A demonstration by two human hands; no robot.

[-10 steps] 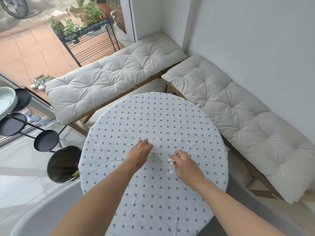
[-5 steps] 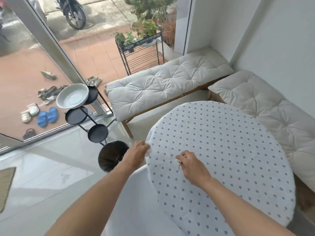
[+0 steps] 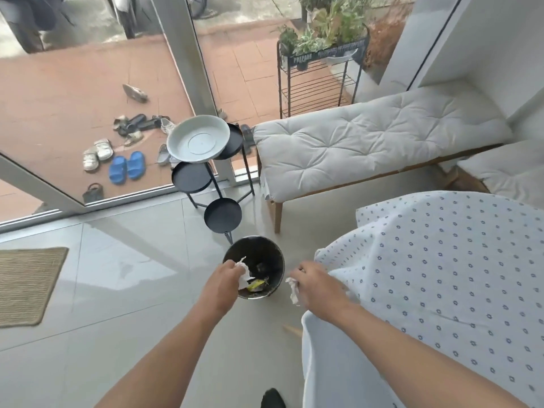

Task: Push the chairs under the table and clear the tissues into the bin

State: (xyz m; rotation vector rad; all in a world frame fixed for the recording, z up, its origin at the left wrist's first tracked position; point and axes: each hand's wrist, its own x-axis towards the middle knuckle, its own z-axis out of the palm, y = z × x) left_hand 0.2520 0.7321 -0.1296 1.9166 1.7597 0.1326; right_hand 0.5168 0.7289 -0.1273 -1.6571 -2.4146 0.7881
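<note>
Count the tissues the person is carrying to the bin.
2: one tissue in the left hand over the bin; another in the right hand beside it.

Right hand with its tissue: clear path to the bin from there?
Probably yes. The right hand holds its tissue just right of the bin, outside the rim. Nothing stands between them, and the bin's mouth is open. The left hand already hangs over the opposite side, so room looks sufficient.
</note>
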